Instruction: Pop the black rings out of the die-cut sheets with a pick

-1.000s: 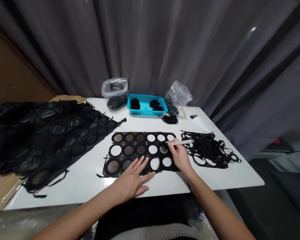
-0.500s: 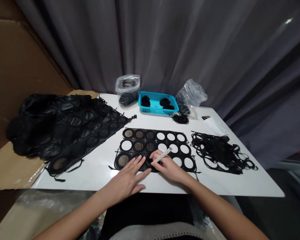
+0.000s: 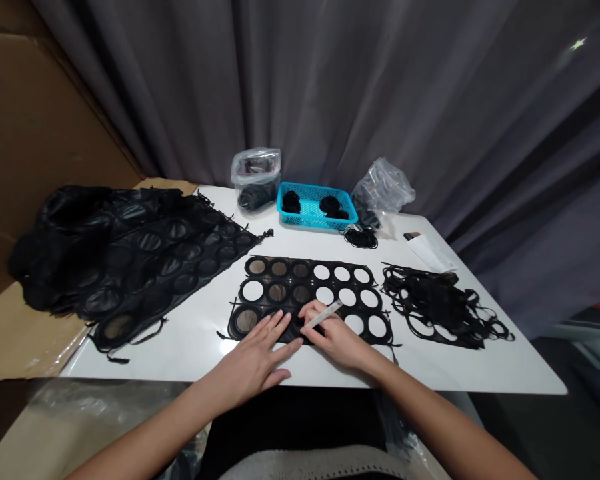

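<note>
A black fabric sheet with rows of round rings lies flat on the table before me. White table shows through several of its circles, mostly on the right; others still have dark sheer fabric in them. My left hand rests palm down on the sheet's near edge, fingers spread and pressing on it. Close beside it, my right hand pinches a slim whitish pen-like tool, slanted with its upper end toward the right. The tool's working tip is hidden by my fingers, over a ring in the nearest row.
A heap of black ringed fabric covers the table's left side. Black cut scraps lie at the right. Along the back stand a clear tub, a blue basket with black bundles, and a plastic bag. White paper lies back right.
The upper end of the tool has tipped slightly down and left as my right hand shifts a little. My left hand stays in place.
</note>
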Tool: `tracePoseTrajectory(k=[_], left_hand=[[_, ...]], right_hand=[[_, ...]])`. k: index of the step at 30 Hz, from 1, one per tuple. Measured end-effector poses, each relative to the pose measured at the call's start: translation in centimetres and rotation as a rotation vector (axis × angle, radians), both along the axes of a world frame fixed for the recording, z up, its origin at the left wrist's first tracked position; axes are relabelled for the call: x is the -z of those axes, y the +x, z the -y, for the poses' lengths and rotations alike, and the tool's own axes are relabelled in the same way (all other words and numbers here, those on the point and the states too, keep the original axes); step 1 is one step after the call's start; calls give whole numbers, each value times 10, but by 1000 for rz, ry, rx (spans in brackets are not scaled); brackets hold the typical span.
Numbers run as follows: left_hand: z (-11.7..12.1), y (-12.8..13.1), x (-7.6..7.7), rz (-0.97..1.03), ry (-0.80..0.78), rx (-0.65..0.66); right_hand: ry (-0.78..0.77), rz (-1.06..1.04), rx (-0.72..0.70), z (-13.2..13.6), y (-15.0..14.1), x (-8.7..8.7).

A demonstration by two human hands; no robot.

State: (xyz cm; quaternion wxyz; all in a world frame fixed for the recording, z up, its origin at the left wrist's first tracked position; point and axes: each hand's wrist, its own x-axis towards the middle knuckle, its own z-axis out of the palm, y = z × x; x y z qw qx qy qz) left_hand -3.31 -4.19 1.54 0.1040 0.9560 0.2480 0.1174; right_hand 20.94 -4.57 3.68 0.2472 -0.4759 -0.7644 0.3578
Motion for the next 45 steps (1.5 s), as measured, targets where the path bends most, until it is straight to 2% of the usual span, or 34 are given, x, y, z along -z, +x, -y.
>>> tracePoseTrajectory(k=[4, 6, 8, 11, 13, 15, 17, 20, 22, 26, 34, 39, 43, 45], left_hand=[[-1, 1, 1, 4, -6, 3], [-1, 0, 2, 3, -1, -2], [1, 0, 3, 10, -1, -12], [3, -1, 0, 16, -5, -22], [0, 2, -5, 15, -11, -25], [-9, 7, -10, 11, -17, -58], [-25, 13, -11, 18, -11, -111], [-50, 18, -5, 47, 37, -105], [-61, 17, 3, 27, 37, -68], [-63, 11, 10, -24, 6, -52], [-61, 11, 6, -54, -4, -49], [-61, 10, 8, -69, -3, -56], [-61, 9, 9, -46, 14, -53], [-61, 9, 9, -45, 23, -54]], right_hand=[[172, 65, 18, 13, -11, 16], [227, 54, 60, 10, -9, 21], [184, -8, 201, -2, 3, 18], [87, -86, 496, -32, 32, 2], [79, -96, 584, -50, 45, -6], [104, -102, 518, -61, 46, -8], [141, -97, 336, -65, 35, -4], [160, -54, 91, -65, 17, 6], [132, -53, 38, -66, 11, 10], [83, -91, 30, -68, 11, 12], [37, -108, 26, -69, 11, 10], [59, -101, 20, -69, 12, 16], [73, -125, 135, -71, 11, 17], [47, -169, 272, -74, 19, 9]])
